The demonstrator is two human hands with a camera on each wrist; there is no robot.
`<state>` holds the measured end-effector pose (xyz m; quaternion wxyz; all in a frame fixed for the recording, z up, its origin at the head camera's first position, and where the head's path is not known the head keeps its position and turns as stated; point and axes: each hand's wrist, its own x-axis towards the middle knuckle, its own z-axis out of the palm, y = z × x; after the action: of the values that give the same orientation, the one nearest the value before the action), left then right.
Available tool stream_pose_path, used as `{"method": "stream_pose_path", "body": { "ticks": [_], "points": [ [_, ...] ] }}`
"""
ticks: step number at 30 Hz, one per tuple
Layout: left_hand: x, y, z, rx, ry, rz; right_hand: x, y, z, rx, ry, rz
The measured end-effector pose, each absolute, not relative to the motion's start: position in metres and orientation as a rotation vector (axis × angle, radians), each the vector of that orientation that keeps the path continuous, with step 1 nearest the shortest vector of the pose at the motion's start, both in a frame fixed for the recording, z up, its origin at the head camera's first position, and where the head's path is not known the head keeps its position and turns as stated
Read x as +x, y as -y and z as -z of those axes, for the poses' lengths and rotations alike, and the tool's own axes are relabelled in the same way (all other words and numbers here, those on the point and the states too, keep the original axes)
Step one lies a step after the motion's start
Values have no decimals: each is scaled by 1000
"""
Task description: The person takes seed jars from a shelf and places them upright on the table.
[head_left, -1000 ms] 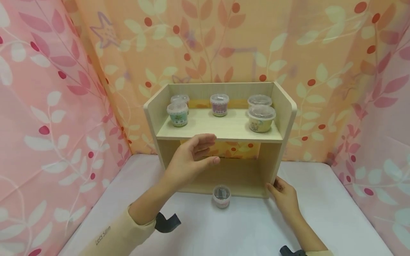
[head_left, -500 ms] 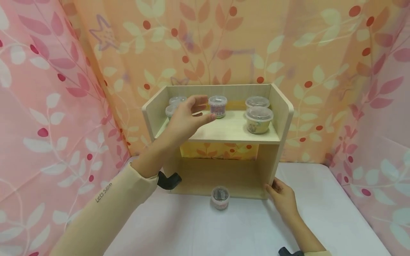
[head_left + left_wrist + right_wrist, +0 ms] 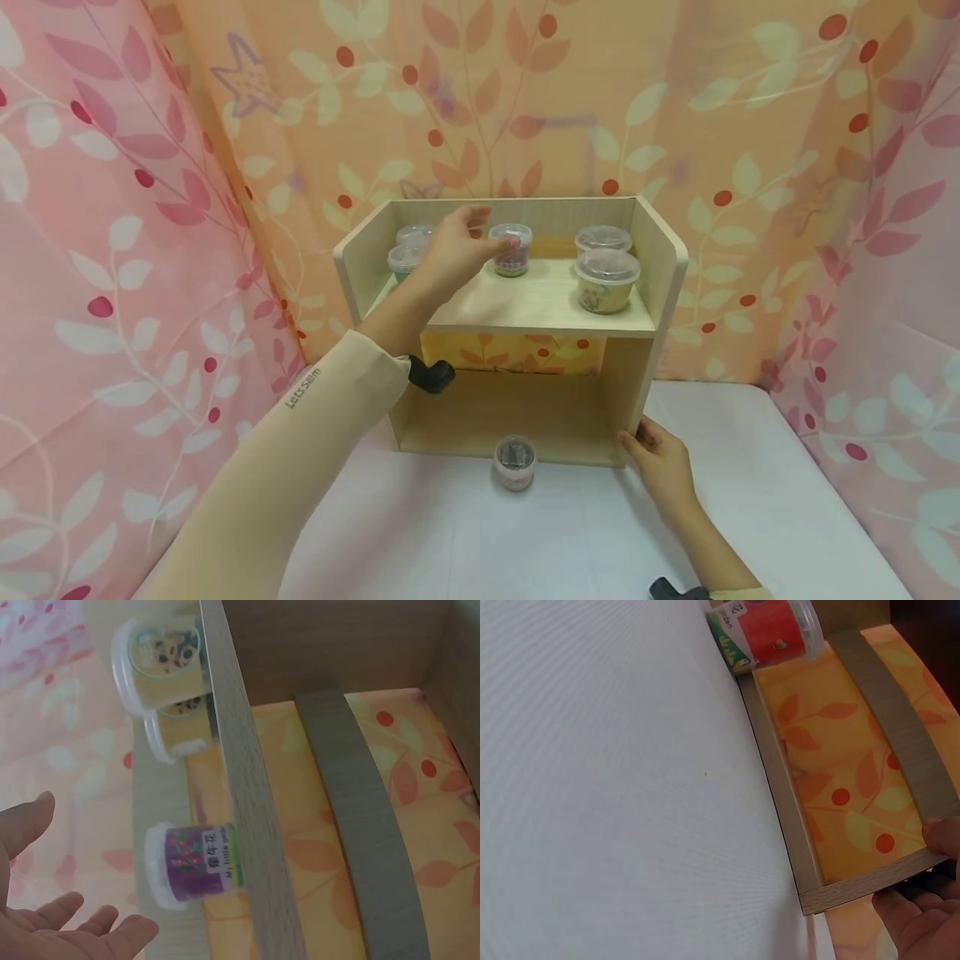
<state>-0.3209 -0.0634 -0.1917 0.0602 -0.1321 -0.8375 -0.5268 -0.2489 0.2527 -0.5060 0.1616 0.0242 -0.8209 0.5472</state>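
Note:
My left hand (image 3: pixel 459 254) reaches over the upper board of a pale wooden shelf (image 3: pixel 480 312), its thumb overlapping a small purple-labelled tub with a clear lid (image 3: pixel 513 265). In the left wrist view the thumb and fingers are spread, and the purple tub (image 3: pixel 196 862) stands a little apart from the fingertips. My right hand (image 3: pixel 666 467) grips the front edge of the shelf's right side panel near the bottom. The right wrist view has this panel (image 3: pixel 877 883) between thumb and fingers. A small red-labelled tub (image 3: pixel 769 634) stands on the white tabletop before the shelf.
Two wide yellow tubs, the front one (image 3: pixel 606 285) larger in view, stand at the upper board's right. At its left are two small tubs, including a green one (image 3: pixel 403 260), partly behind my left arm. Patterned curtains (image 3: pixel 750 167) surround the white table (image 3: pixel 585 533).
My left hand has risen from in front of the lower compartment to the upper board, then moved right and forward to the purple tub. The right hand keeps its hold on the panel.

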Motion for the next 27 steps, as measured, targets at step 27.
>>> {"method": "stream_pose_path", "body": {
  "ticks": [27],
  "points": [
    [-373,46,215,-183,2508,1741,-248,-253,507,63,2330,-1580]
  ]
}}
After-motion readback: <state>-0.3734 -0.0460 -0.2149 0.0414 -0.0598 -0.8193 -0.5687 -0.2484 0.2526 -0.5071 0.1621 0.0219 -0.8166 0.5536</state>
